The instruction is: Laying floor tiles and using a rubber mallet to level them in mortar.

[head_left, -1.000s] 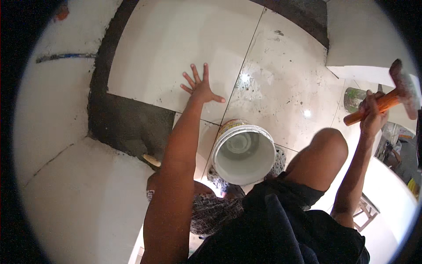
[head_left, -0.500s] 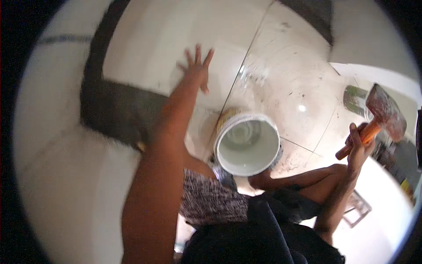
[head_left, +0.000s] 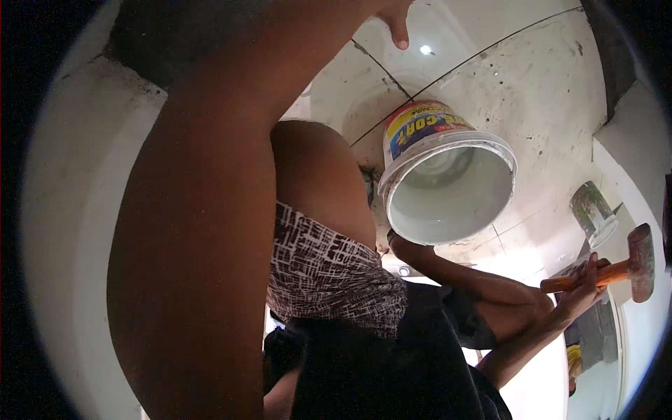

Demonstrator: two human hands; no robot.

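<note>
My left arm reaches up across the left of the view, and my left hand (head_left: 393, 19) lies at the top edge near the pale tiles. Its thumb sticks out away from the palm; the other fingers are cut off by the frame. In my right hand (head_left: 582, 287), fingers wrapped round the orange wooden handle, is a mallet (head_left: 640, 262) with a thick, stained head, held off to the right. Between my legs stands a white plastic bucket (head_left: 420, 133) with a coloured label, its open mouth toward me and pale inside.
Large pale tiles (head_left: 539, 105) with dark joints and specks surround the bucket. A smaller, dirty green and white container (head_left: 593, 213) stands at the right, close to the mallet. Dark bands (head_left: 161, 42) run at the upper left and upper right. Something yellow (head_left: 574, 360) shows at lower right.
My left hand has gone further up, mostly out of the frame, and the arm looks larger. The mallet and right hand sit lower, and the view has shifted closer to the bucket.
</note>
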